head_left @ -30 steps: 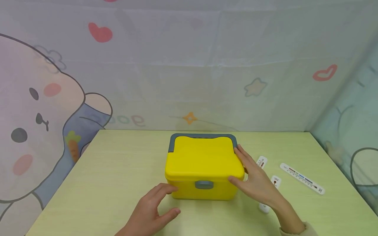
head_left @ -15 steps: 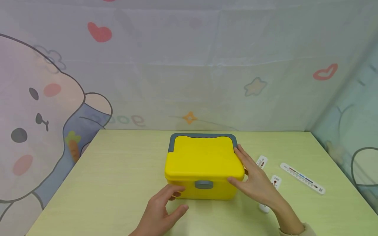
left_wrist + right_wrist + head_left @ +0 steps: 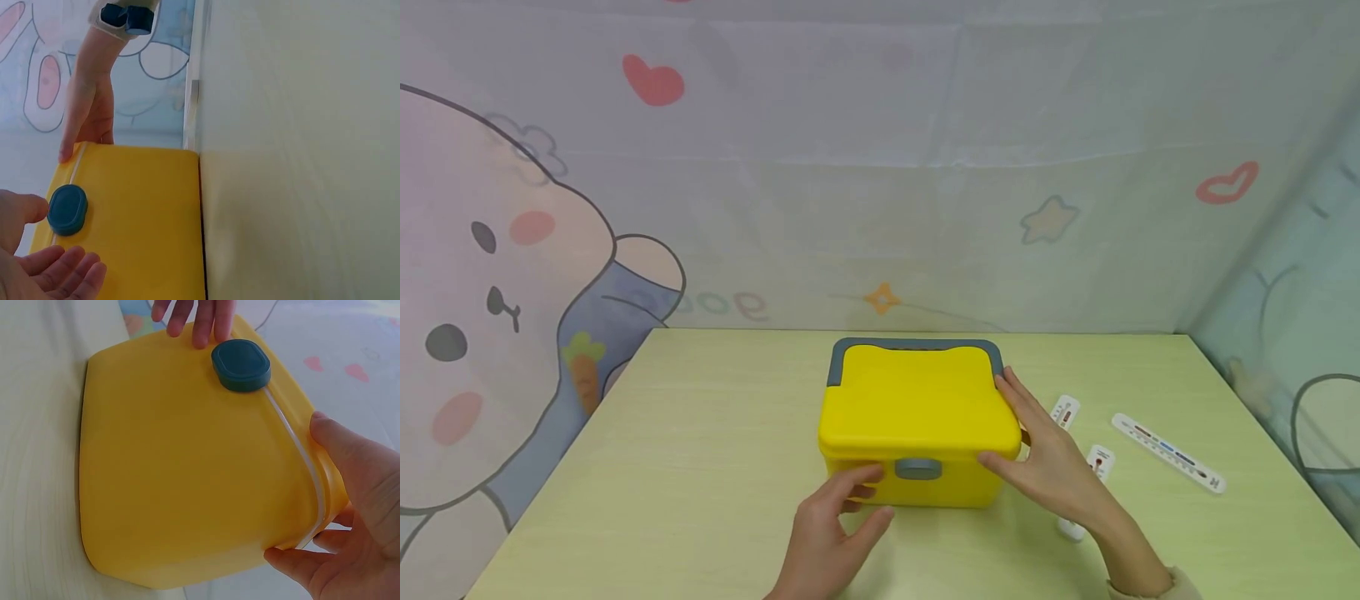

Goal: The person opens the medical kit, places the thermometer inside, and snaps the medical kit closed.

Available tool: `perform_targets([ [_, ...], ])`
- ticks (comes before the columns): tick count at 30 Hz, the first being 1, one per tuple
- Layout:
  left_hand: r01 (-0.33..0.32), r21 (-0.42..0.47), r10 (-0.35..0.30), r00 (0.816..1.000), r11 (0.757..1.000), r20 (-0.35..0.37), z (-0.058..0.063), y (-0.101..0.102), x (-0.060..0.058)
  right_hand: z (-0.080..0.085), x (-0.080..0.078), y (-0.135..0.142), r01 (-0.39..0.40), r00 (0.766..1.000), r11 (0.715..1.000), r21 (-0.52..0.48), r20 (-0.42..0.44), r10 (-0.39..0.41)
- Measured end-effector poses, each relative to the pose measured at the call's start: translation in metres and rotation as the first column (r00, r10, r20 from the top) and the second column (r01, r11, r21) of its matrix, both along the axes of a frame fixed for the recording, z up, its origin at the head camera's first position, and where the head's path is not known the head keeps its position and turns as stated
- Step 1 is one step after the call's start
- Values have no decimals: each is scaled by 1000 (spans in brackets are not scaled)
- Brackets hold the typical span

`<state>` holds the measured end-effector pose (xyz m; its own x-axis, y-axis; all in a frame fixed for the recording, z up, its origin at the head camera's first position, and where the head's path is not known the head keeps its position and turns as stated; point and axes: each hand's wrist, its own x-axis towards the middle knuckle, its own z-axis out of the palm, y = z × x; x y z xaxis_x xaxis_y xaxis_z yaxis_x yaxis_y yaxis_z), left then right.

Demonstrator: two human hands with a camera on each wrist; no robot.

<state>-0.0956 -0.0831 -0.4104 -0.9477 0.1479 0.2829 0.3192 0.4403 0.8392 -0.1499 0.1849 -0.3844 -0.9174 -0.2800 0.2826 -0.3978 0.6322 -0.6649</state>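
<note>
A yellow lidded storage box (image 3: pixel 917 400) stands on the table with its lid down. It has a grey-blue handle (image 3: pixel 917 343) folded along the back of the lid and an oval latch (image 3: pixel 917 469) on its front. My right hand (image 3: pixel 1052 475) grips the box's right front corner, thumb at the lid's front edge and fingers along the side. Just left of the latch, my left hand (image 3: pixel 831 529) has its fingers loosely bent in front of the box and its thumb apart. In the left wrist view the latch (image 3: pixel 67 210) lies close by that thumb.
White strip thermometers lie right of the box: one long thermometer (image 3: pixel 1168 453) on its own, another thermometer (image 3: pixel 1066 411) beyond my right hand, and one thermometer (image 3: pixel 1101 462) partly hidden under my right wrist. A patterned cloth (image 3: pixel 880 167) hangs behind the pale table (image 3: pixel 715 433).
My left hand has moved right along the box's front, closer to the latch. The right hand and the box have stayed in place.
</note>
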Motion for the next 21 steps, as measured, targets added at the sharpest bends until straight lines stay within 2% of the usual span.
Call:
perform_targets([
  [5, -76, 62, 71, 995, 995, 75, -2, 9, 0, 0, 0, 0, -2, 1000, 1000, -8, 10, 2],
  [12, -172, 117, 158, 980, 978, 122, -3, 18, -2, 1, 0, 0, -1, 1000, 1000, -15, 19, 2],
  [21, -273, 288, 204, 947, 918, 247, -4, 30, -7, 1, 0, 0, -14, 999, 999, -47, 28, 15],
])
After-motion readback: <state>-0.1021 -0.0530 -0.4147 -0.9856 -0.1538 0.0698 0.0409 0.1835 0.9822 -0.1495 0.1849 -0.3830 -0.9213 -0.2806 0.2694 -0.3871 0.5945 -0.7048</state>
